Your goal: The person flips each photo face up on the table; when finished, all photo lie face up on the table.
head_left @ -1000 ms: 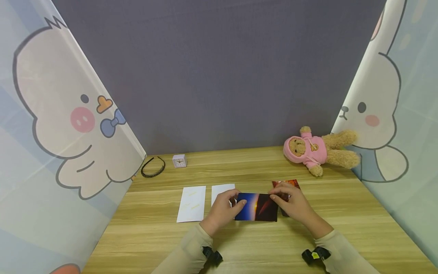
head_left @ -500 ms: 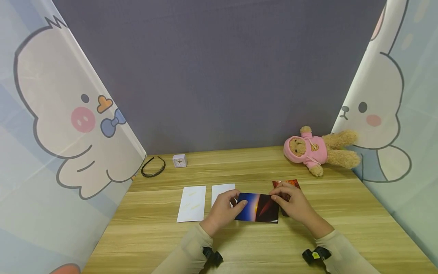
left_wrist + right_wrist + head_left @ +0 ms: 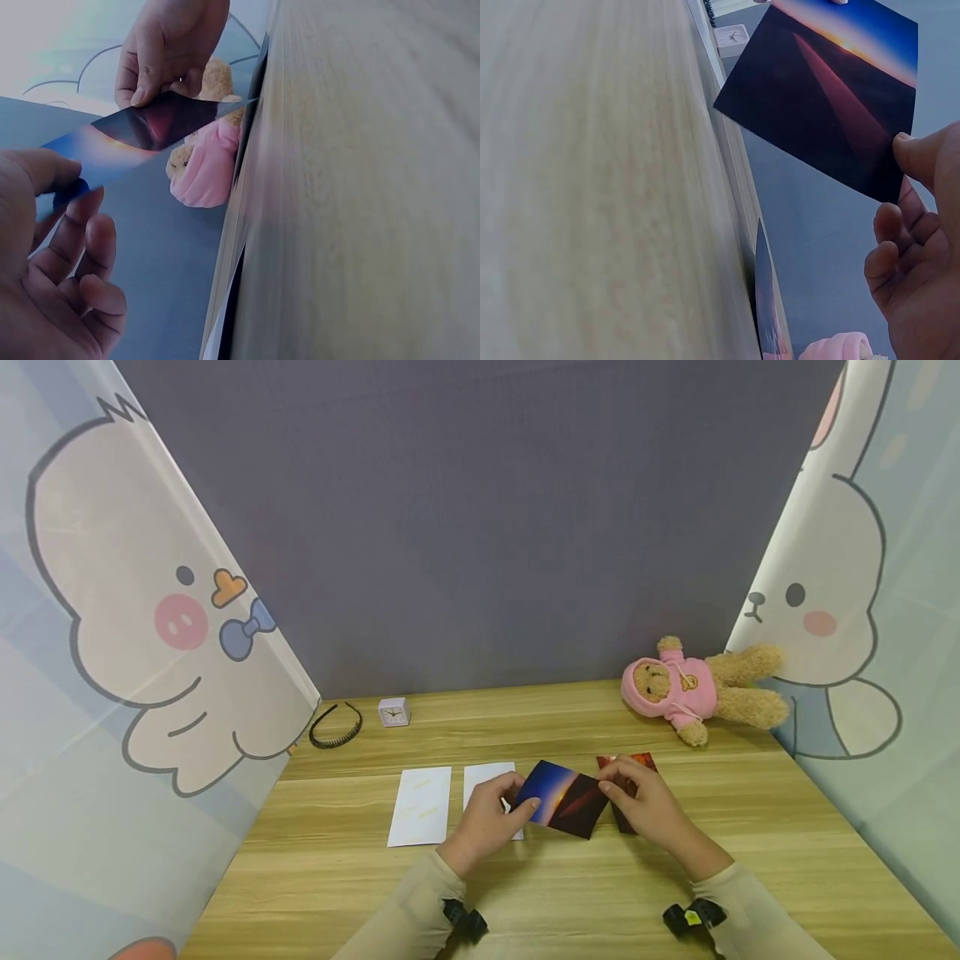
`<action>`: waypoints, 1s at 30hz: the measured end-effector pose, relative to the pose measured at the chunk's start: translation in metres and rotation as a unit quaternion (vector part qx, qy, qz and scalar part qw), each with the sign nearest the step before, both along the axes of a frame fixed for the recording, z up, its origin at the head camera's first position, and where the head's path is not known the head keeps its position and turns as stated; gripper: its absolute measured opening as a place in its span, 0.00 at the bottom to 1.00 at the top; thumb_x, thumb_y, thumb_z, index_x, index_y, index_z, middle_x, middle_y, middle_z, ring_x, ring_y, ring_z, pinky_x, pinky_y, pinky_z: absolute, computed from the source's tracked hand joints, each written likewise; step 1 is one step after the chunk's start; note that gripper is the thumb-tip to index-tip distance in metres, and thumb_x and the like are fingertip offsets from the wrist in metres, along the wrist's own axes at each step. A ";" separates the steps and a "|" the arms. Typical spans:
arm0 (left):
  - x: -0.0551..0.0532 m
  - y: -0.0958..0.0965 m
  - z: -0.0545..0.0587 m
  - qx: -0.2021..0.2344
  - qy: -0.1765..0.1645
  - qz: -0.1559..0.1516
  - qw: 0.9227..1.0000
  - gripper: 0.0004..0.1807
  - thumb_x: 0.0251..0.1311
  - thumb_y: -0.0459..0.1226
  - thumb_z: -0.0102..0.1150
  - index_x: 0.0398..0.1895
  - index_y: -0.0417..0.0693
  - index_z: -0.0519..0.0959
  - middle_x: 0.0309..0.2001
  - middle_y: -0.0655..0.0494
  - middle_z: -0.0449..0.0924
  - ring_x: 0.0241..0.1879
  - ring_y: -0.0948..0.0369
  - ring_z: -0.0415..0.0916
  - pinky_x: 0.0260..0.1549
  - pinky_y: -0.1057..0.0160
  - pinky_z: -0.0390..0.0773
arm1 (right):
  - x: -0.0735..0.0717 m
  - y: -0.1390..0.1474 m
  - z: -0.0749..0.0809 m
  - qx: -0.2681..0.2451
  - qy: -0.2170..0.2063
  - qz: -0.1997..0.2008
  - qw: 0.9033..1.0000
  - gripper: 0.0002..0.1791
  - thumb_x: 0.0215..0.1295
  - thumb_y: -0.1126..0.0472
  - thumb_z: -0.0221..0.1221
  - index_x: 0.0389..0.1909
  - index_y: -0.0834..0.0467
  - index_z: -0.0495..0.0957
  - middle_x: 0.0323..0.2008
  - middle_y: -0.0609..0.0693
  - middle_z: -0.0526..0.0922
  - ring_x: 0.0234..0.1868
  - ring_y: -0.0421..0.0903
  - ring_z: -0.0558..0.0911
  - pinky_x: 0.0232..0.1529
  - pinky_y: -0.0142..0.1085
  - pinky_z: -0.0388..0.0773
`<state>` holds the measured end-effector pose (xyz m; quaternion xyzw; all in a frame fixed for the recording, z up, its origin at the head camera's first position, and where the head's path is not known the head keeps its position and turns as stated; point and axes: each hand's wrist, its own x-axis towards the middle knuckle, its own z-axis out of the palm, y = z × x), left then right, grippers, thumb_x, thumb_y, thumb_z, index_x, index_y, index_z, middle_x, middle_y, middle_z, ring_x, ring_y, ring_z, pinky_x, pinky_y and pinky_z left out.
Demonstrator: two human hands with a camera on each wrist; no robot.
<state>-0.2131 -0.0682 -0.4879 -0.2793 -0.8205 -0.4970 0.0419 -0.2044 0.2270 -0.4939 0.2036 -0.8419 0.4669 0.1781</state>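
Observation:
A photo print (image 3: pixel 557 806), blue on one side and dark with a reddish streak on the other, is held tilted above the wooden table. My left hand (image 3: pixel 489 818) pinches its left edge between thumb and fingers. At its upper right corner, my right hand (image 3: pixel 643 802) pinches it; thumb and fingertip meet on that corner of the photo (image 3: pixel 855 97) in the right wrist view. Beneath the right hand lies a second print with a red top (image 3: pixel 647 761), partly covered. A white sheet (image 3: pixel 487 773) lies behind my left hand, partly hidden by it.
Another white sheet (image 3: pixel 420 806) with faint yellow marks lies to the left. Farther back are a black headband (image 3: pixel 336 741) and a small clock (image 3: pixel 393 712). A teddy bear in a pink hoodie (image 3: pixel 693 689) lies at the back right. A grey panel (image 3: pixel 480 527) closes off the rear.
The photo has turned clockwise between my hands, its lower edge swinging left and its upper left corner rising. My right hand has shifted slightly to the right; the left has stayed nearly still.

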 end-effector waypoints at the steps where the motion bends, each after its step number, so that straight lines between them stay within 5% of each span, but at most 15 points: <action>1: 0.000 0.000 0.000 0.003 -0.003 0.000 1.000 0.04 0.69 0.43 0.69 0.41 0.61 0.83 0.29 0.68 0.81 0.29 0.66 0.74 0.25 0.67 0.73 | 0.000 0.000 0.000 0.001 -0.002 -0.002 1.000 0.10 0.72 0.67 0.65 0.41 0.47 0.84 0.34 0.42 0.78 0.27 0.41 0.71 0.30 0.34 0.71; 12: -0.002 -0.001 -0.002 0.014 -0.007 -0.013 1.000 0.05 0.69 0.46 0.68 0.43 0.59 0.85 0.29 0.68 0.80 0.25 0.66 0.71 0.24 0.69 0.71 | 0.002 -0.002 0.001 -0.014 -0.015 0.001 1.000 0.09 0.72 0.68 0.64 0.43 0.50 0.82 0.34 0.43 0.79 0.29 0.41 0.73 0.31 0.34 0.71; 19: -0.002 0.000 -0.003 0.032 0.007 -0.018 0.999 0.07 0.68 0.44 0.70 0.35 0.55 0.83 0.31 0.63 0.83 0.29 0.64 0.76 0.27 0.67 0.75 | 0.003 -0.004 0.000 -0.037 -0.024 0.029 0.999 0.07 0.73 0.69 0.63 0.44 0.52 0.81 0.32 0.45 0.79 0.28 0.42 0.75 0.29 0.34 0.73; 25: 0.000 0.001 -0.002 0.029 -0.006 -0.021 0.999 0.03 0.69 0.38 0.70 0.40 0.54 0.83 0.37 0.62 0.86 0.34 0.63 0.78 0.31 0.63 0.76 | 0.004 -0.004 0.000 -0.070 -0.064 0.080 0.992 0.02 0.77 0.67 0.60 0.42 0.56 0.78 0.31 0.56 0.82 0.29 0.55 0.83 0.28 0.40 0.81; 30: 0.013 0.005 0.016 0.032 -0.020 -0.007 0.999 0.03 0.68 0.33 0.68 0.41 0.47 0.83 0.35 0.55 0.86 0.35 0.62 0.78 0.32 0.62 0.75 | 0.006 -0.005 0.001 -0.071 -0.084 0.107 0.988 0.05 0.78 0.62 0.60 0.40 0.59 0.77 0.31 0.57 0.83 0.31 0.58 0.85 0.28 0.43 0.82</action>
